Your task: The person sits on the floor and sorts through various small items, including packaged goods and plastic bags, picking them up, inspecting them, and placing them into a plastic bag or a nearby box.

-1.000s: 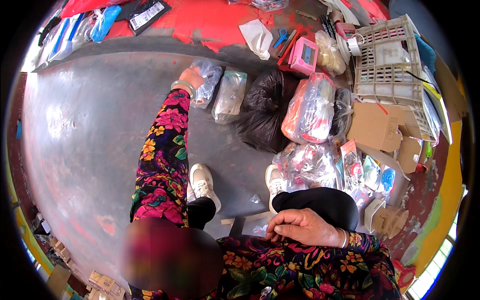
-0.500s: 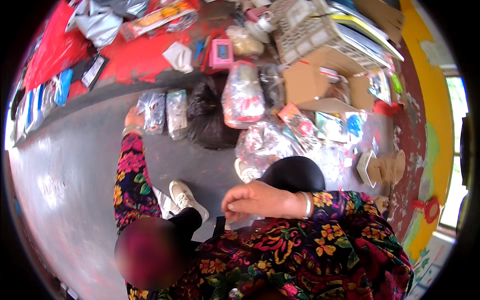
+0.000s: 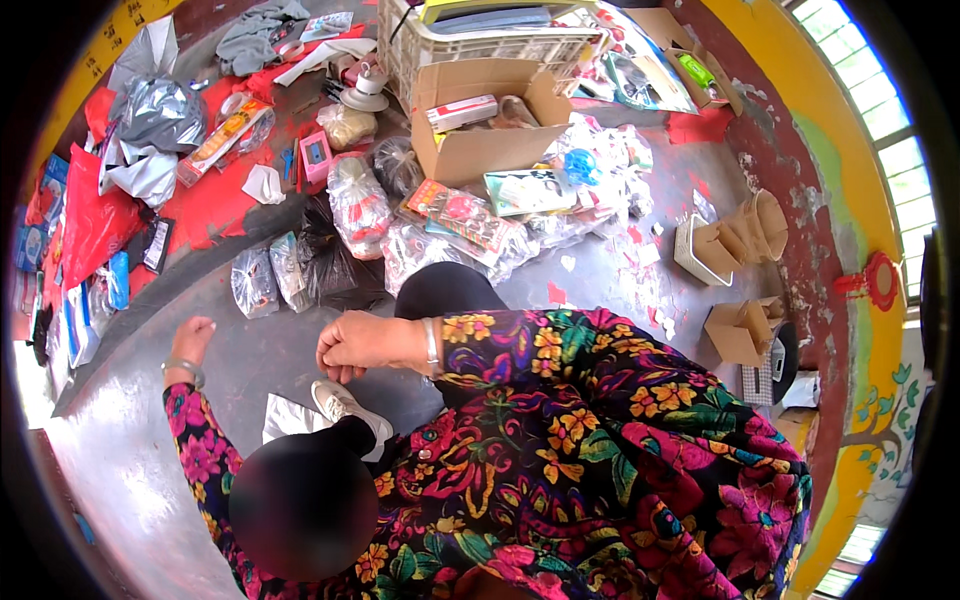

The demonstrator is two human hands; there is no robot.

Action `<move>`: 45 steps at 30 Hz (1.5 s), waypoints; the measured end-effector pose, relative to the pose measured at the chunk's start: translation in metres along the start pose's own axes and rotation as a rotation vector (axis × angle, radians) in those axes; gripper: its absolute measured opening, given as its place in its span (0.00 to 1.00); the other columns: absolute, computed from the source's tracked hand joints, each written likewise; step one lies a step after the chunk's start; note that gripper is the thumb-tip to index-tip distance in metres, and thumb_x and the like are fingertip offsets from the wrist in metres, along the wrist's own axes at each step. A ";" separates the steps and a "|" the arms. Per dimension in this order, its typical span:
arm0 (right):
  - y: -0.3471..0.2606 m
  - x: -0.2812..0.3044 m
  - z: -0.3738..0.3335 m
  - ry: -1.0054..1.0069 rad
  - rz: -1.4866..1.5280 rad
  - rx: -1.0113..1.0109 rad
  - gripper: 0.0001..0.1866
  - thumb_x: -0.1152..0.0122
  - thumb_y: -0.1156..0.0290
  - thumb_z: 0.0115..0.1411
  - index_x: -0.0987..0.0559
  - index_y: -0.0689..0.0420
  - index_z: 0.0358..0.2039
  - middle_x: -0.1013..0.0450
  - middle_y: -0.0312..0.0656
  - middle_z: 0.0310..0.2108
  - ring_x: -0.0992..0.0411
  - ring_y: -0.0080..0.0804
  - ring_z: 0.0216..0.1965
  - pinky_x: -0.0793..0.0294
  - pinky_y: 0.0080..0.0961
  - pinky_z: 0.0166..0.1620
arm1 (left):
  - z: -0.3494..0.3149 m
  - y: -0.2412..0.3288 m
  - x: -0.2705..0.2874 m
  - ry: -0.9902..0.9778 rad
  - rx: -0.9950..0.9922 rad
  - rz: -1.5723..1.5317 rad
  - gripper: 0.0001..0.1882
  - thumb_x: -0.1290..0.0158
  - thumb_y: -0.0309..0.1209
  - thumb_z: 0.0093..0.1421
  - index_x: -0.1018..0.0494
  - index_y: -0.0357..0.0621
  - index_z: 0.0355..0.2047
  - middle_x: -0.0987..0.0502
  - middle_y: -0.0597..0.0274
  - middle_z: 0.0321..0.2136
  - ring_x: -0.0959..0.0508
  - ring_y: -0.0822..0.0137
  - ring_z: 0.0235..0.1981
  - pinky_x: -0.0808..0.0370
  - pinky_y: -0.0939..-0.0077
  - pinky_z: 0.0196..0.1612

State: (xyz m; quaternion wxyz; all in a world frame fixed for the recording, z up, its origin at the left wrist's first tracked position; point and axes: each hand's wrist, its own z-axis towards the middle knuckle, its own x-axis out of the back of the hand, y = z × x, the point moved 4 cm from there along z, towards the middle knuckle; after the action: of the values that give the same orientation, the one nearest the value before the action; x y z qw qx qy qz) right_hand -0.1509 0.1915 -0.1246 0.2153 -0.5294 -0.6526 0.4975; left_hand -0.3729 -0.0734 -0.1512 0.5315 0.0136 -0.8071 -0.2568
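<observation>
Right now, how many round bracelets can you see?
2: a pale, rounded bracelet on the wrist of the left hand; a narrow, whitish bracelet on the wrist of the right hand. Others could hide under the black, flower-patterned sleeves.

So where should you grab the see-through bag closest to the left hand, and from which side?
Probably by the lower left edge of the clear plastic bag, coming from the left. That edge faces the left hand, while a second clear bag lies close along the opposite side.
</observation>
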 end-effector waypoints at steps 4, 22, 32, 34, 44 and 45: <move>-0.001 -0.011 -0.015 0.004 -0.049 0.052 0.09 0.52 0.70 0.52 0.25 0.60 0.28 0.27 0.37 0.22 0.28 0.19 0.23 0.31 0.16 0.24 | -0.090 0.028 0.021 0.038 -0.033 -0.133 0.13 0.50 0.32 0.55 0.28 0.36 0.37 0.24 0.59 0.33 0.26 0.70 0.36 0.32 0.76 0.41; -0.009 0.013 -0.098 0.426 -1.375 0.691 0.17 0.47 0.62 0.51 0.27 0.53 0.41 0.36 0.43 0.49 0.45 0.40 0.57 0.50 0.40 0.58 | -0.301 -0.115 -0.251 0.252 0.262 -1.536 0.23 0.62 0.44 0.60 0.28 0.36 0.38 0.24 0.48 0.33 0.24 0.55 0.36 0.28 0.64 0.40; -0.005 -0.019 -0.087 -0.384 -1.316 0.901 0.05 0.47 0.69 0.44 0.30 0.55 0.22 0.32 0.43 0.28 0.33 0.38 0.37 0.40 0.39 0.51 | -0.269 -0.155 -0.398 0.052 0.586 -0.422 0.27 0.64 0.49 0.58 0.26 0.37 0.31 0.26 0.43 0.30 0.27 0.47 0.38 0.31 0.58 0.42; -0.023 -0.007 -0.086 0.029 -1.446 0.855 0.13 0.44 0.71 0.46 0.26 0.59 0.34 0.33 0.50 0.42 0.36 0.47 0.46 0.38 0.41 0.50 | -0.291 -0.162 -0.422 -0.001 0.698 -0.312 0.27 0.64 0.50 0.58 0.25 0.37 0.30 0.26 0.42 0.30 0.28 0.46 0.39 0.32 0.57 0.43; -0.036 -0.001 -0.065 0.323 -1.325 0.491 0.19 0.49 0.67 0.53 0.29 0.65 0.43 0.34 0.54 0.47 0.37 0.49 0.50 0.42 0.36 0.54 | -0.360 -0.203 -0.417 0.146 1.232 -0.427 0.19 0.52 0.43 0.51 0.25 0.39 0.32 0.25 0.45 0.33 0.27 0.49 0.40 0.31 0.60 0.43; -0.037 0.000 -0.063 0.321 -1.327 0.486 0.19 0.50 0.67 0.53 0.29 0.65 0.43 0.34 0.54 0.47 0.37 0.49 0.50 0.42 0.36 0.54 | -0.352 -0.198 -0.412 0.235 1.267 -0.478 0.19 0.52 0.43 0.51 0.25 0.39 0.31 0.25 0.45 0.33 0.27 0.49 0.40 0.31 0.61 0.43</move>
State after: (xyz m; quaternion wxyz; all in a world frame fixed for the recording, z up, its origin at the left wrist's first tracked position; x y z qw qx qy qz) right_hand -0.1178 0.2198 -0.0659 0.6767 -0.0255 -0.6677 0.3094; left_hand 0.0605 -0.2647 -0.4799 0.4337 0.5273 -0.7134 0.1579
